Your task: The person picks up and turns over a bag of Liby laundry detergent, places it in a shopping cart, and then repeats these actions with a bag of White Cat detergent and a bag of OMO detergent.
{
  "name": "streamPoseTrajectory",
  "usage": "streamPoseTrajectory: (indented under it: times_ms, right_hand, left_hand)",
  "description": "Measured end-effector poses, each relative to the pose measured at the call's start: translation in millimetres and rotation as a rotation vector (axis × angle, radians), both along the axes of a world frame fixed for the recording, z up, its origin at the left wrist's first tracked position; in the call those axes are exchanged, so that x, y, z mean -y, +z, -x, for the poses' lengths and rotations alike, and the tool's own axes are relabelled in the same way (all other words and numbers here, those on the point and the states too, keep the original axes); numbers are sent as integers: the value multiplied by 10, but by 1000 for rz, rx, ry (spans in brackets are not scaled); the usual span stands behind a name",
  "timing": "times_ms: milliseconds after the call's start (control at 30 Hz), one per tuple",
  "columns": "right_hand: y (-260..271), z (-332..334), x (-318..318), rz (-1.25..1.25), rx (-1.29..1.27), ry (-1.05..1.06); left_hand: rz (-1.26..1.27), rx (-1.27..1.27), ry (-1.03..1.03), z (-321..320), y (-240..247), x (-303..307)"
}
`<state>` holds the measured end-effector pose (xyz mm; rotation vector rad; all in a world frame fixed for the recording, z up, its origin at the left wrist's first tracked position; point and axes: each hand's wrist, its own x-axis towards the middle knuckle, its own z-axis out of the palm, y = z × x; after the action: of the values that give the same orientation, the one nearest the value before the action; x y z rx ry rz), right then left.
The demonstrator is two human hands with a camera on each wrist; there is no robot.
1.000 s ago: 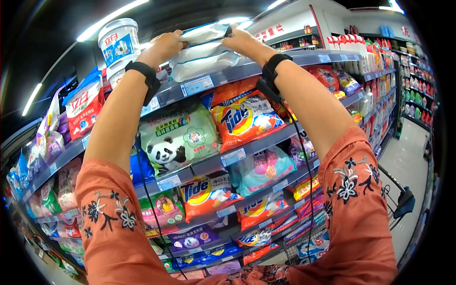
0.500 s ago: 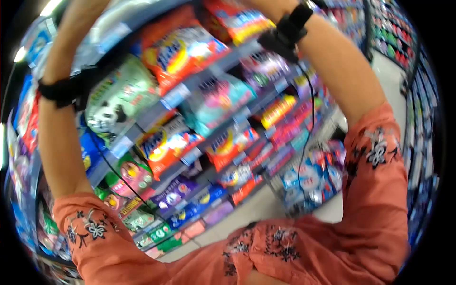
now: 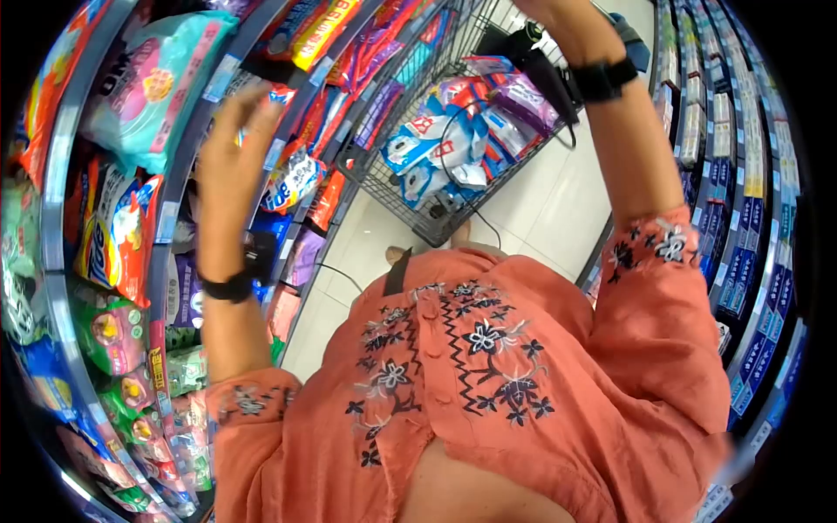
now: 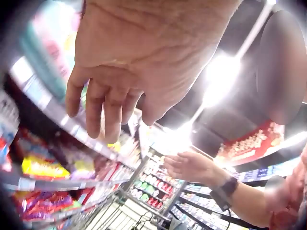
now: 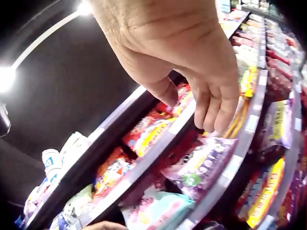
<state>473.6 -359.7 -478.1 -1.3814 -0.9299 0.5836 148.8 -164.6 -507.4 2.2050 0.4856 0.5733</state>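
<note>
Blurred in the head view, my left hand (image 3: 234, 144) is raised in front of the shelves at left, with nothing visible in it. The left wrist view shows this hand (image 4: 144, 52) with fingers hanging loosely apart. Only the base of my right hand (image 3: 554, 10) shows at the top of the head view, above the cart. In the right wrist view the right hand (image 5: 187, 57) is empty, its fingers loosely bent. Below it lies a purple-and-white bag (image 5: 204, 167) on a shelf; contact is not visible.
A wire shopping cart (image 3: 418, 225) stands ahead, holding blue-and-white packs (image 3: 440, 139) and a purple pack (image 3: 523, 103). Shelves of detergent bags (image 3: 153, 91) line the left side; another shelf row (image 3: 741, 288) runs along the right. Between them is tiled floor (image 3: 545, 205).
The view has swung down and right, from the upper shelf to the cart and aisle. Both hands have let go of the white packs held on the top shelf and come away.
</note>
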Motion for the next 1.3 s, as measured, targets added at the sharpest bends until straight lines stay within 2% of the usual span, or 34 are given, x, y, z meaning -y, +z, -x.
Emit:
streamPoseTrajectory:
  times_ms: [33,100,133,167,200,233,300,333,367,433,533,633,667,767,800,867,933,1033,1067,1100,1167,1300]
  right_hand:
    - [-179,106,154,-6,-167,-43]
    - [-668,11,409,68,-329,-142]
    - [-1097,-154,563,99,-147,-74]
    - [-1234,-59,619,193,-211,-181]
    - [-1393,-116,674,212,-218,-121]
    - [-1541,-157,709,227,-223,-58]
    - [-1973,146,740,321,-446,-94]
    - [-2126,184,743,352,-486,-64]
    - [-2471,141,733,311,-597,3]
    - [-3084,87,659,292,-738,0]
    - [-3634,28,508,420,-874,-112]
    - [-4098,-71,431,489,-915,-97]
    - [-4455,-174,433,490,-881,51]
    - [-4250,-30,215,803,-810,-124]
    - [-4280,-22,192,776,-902,-150]
    - [-4735,-90,195,746,-920,-94]
    - [-4783,-108,291,847,-144,260]
    - [-4949,-57,57,663,-1055,-192]
    - [-4987,-46,121,753,-402,108]
    - [-5065,-42,190,766,307,195]
    - [-5018,50,-144,742,-1227,-513]
    - [-5083,155,-132,796,-989,-401]
  left_hand:
    - [125,-59,28,-7,-309,69]
    - [242,-136,45,36,-966,62]
    - [344,-152,54,43,-1121,127]
    - [443,-169,62,64,-1243,201]
    - [375,-223,89,102,-1369,218]
    - [416,-227,103,98,-1418,234]
    - [497,-237,133,82,-1484,288]
    - [462,-285,156,45,-1411,337]
    - [479,-283,176,29,-1396,371]
    - [512,-275,215,-12,-1379,423]
    - [505,-288,270,-5,-1346,491]
    - [557,-290,340,124,-1484,526]
    - [583,-292,350,201,-1568,516]
    - [606,-324,403,323,-1520,600]
    - [607,-344,427,353,-1497,620]
    - [595,-358,441,419,-1492,637]
    - [590,-378,482,394,-1434,680]
    - [538,-437,519,399,-1391,735]
    - [537,-453,520,422,-1418,740]
    - [534,-464,519,438,-1452,740]
    - [527,-470,510,468,-1484,763]
    - [575,-465,524,459,-1487,868]
